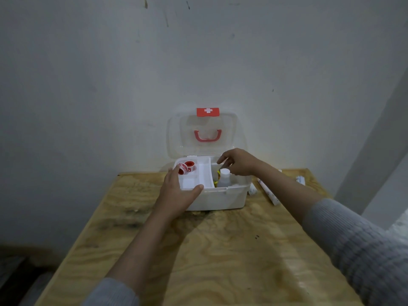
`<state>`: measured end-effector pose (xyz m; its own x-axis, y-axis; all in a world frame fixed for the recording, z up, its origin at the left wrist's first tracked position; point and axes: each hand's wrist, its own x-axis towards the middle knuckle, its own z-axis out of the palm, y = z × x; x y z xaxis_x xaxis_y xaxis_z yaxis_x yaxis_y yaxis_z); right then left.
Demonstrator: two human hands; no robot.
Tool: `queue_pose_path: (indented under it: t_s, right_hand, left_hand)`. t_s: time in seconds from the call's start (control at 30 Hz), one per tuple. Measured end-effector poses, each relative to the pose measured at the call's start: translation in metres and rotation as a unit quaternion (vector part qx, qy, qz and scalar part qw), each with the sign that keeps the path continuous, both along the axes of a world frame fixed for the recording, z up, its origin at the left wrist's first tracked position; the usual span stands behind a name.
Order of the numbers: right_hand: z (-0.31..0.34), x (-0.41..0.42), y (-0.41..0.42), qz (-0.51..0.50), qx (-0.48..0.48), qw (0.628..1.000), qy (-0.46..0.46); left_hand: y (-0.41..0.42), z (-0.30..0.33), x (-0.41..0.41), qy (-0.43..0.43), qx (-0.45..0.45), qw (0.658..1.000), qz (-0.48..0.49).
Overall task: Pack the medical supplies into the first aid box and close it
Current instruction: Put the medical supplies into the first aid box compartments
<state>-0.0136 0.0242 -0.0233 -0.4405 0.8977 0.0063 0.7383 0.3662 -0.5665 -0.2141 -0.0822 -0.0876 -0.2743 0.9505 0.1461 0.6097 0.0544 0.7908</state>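
The white first aid box (pixel 223 199) stands open on the wooden table (pixel 198 250), its clear lid (pixel 205 131) with red handle upright against the wall. A white inner tray (pixel 198 177) covers the left half and holds two red tape rolls (pixel 186 167). My left hand (pixel 176 193) grips the tray's front left corner. A white bottle (pixel 224 177) stands in the right half beside something yellow. My right hand (pixel 236 162) hovers over the bottle, fingers curled near its cap; whether they touch it I cannot tell.
Right of the box on the table lie a long white tube (pixel 268 191), a small wrapped roll (pixel 252 188) against the box, and another white roll (pixel 300 180) near the far right corner. The wall is directly behind the box.
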Motion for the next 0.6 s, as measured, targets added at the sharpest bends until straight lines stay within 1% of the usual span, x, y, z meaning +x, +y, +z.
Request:
queue_pose_path:
  t_s: [0.1,0.17,0.23,0.27,0.37,0.43,0.47,0.53,0.6]
  right_hand:
    - [0.001,0.006,-0.002,-0.005,-0.026,0.997,0.074]
    - [0.005,0.01,-0.003,-0.018,-0.053,0.989,0.14]
    - [0.012,0.012,-0.007,-0.035,-0.069,0.979,0.187]
    - [0.017,0.011,-0.01,-0.043,-0.06,0.977,0.2]
    - [0.039,-0.001,-0.022,-0.036,0.011,0.972,0.231]
    - [0.055,-0.016,-0.033,-0.003,0.05,0.974,0.22]
    - [0.061,-0.026,-0.037,0.014,0.069,0.978,0.198]
    - [0.066,-0.05,-0.043,0.039,0.106,0.986,0.122]
    - [0.06,-0.073,-0.043,0.043,0.109,0.992,0.038]
  left_hand:
    - [0.001,0.0,-0.001,0.0,-0.008,1.0,-0.004]
    - [0.001,0.0,-0.001,0.0,-0.011,1.0,-0.005]
    - [0.0,0.001,-0.001,-0.001,-0.015,1.0,-0.003]
    - [0.0,0.001,-0.001,-0.002,-0.014,1.0,-0.004]
    - [-0.001,0.002,-0.001,-0.013,-0.004,1.0,-0.009]
    - [-0.002,0.003,-0.001,-0.026,-0.001,1.0,-0.013]
    - [-0.003,0.004,-0.001,-0.032,-0.002,0.999,-0.014]
    - [-0.004,0.006,-0.002,-0.039,-0.011,0.999,-0.012]
    - [-0.006,0.006,-0.002,-0.037,-0.025,0.999,-0.014]
